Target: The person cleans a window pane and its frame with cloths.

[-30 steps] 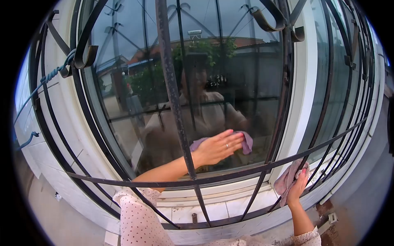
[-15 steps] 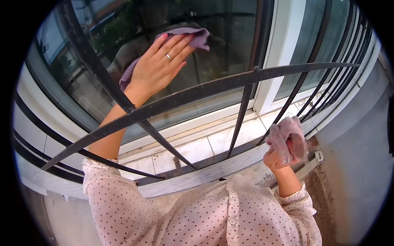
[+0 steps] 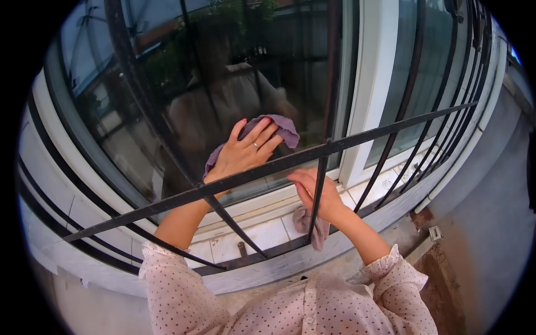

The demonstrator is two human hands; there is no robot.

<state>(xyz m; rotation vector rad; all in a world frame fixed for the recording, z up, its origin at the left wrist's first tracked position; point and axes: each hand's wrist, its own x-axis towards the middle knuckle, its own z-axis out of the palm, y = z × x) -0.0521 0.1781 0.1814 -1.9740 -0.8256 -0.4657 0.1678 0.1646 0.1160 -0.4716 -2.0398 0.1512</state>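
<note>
My left hand lies flat with its fingers spread on a purple cloth, pressing it to the dark window glass. A ring shows on one finger. My right hand is bent beside an upright bar, right of my left hand, its fingers pressed together. From beneath it hangs a greyish-pink cloth, over the sill's front edge; the grip on it is partly hidden.
Black metal bars curve across in front of the window, and both arms reach past them. Behind stand a white window frame and a tiled sill. A grey wall is at the right.
My left hand and the purple cloth sit lower and further right in view than half a second ago. My right hand has moved left and inward to the bars with its cloth, which now hangs down.
</note>
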